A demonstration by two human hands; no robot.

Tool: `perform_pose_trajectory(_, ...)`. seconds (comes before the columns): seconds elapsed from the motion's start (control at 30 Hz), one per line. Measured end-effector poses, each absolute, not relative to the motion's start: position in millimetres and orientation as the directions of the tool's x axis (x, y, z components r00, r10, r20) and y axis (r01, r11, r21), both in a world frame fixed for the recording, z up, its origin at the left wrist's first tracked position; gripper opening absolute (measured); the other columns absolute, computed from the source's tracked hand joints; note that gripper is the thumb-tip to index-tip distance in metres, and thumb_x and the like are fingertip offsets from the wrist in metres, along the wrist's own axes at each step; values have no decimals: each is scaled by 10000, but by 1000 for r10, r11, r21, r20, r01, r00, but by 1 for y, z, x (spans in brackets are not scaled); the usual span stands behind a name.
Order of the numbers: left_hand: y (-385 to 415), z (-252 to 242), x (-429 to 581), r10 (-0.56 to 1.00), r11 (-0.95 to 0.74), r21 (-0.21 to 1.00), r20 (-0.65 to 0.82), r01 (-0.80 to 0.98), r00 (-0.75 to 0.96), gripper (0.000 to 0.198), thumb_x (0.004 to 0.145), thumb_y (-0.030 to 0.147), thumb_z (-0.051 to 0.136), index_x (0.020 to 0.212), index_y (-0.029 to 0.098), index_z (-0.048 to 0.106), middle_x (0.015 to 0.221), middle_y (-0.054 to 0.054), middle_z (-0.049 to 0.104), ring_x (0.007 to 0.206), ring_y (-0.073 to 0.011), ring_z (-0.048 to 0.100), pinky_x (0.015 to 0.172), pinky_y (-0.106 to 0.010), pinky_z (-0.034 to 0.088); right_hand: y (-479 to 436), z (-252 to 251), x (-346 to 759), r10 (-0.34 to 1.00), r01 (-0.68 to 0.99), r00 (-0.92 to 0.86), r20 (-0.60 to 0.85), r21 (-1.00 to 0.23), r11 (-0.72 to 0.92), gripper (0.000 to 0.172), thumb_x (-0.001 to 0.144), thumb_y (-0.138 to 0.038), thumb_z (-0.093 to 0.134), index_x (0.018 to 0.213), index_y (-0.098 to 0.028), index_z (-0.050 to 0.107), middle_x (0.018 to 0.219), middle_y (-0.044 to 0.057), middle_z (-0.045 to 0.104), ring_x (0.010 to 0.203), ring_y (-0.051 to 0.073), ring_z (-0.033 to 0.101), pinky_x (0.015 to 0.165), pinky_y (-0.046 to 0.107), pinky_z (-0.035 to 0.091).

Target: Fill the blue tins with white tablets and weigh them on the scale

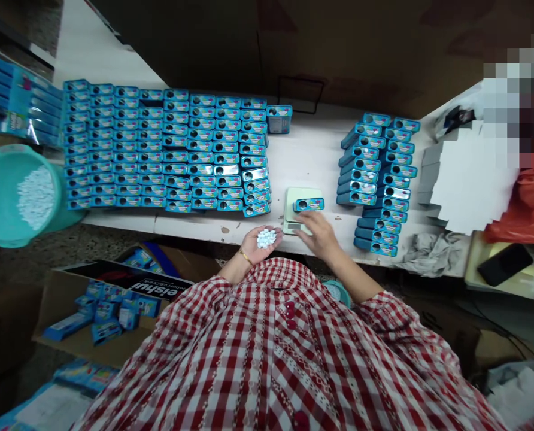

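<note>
1. Pellets (266,239) lie heaped in the left hand (261,244), palm up, fingers half-open, likely cupped against spills.
2. I see a blue tin (314,204) on the scale (289,209), presumably so weight registers; beside it, the right hand (318,232) has parted fingers, grip unclear.

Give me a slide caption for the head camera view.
Left hand cupping white pellets, right hand near a blue container on a scale.

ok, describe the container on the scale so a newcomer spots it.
On the white table, look between the big block of blue containers on the left and the smaller group on the right. Near the front edge, by the right hand, is a pale green scale. The container is the only one on it.
</note>
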State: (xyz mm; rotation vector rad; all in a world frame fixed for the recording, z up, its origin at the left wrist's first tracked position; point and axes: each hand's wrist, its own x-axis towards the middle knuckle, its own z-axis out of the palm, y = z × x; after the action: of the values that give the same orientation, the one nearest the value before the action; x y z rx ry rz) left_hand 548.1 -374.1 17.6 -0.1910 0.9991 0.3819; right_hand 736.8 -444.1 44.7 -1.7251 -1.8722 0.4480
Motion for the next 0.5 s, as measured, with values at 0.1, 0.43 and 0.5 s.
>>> perform_pose_trajectory(0.1,-371,14,568,234,927,19,-810,-376,537,217,807,162,431,757,95,631,685,-81,664,683,-167,640,731,-305,502,-442,49,700,977,835,-202,69,-509,208,328,862,-234,442,1173,-163,516,1103,137,563,981,237,516,816,391,485)
perform_pose_trajectory(0.43,-364,7,597,259,919,42,-813,-391,522,199,782,157,450,744,93,635,666,-67,646,640,-133,617,693,-253,483,-431,24,705,979,890,-187,-83,-435,133,254,851,-166,444,1081,-157,554,1007,118,586,960,220,527,743,323,504)
perform_pose_trajectory(0.5,-364,11,601,259,915,37,-818,-403,513,202,785,156,449,727,87,630,627,-57,628,588,-118,598,637,-229,474,-430,21,711,980,873,-189,-60,-467,140,224,851,-182,452,1041,-162,568,981,107,590,927,204,537,752,314,497)
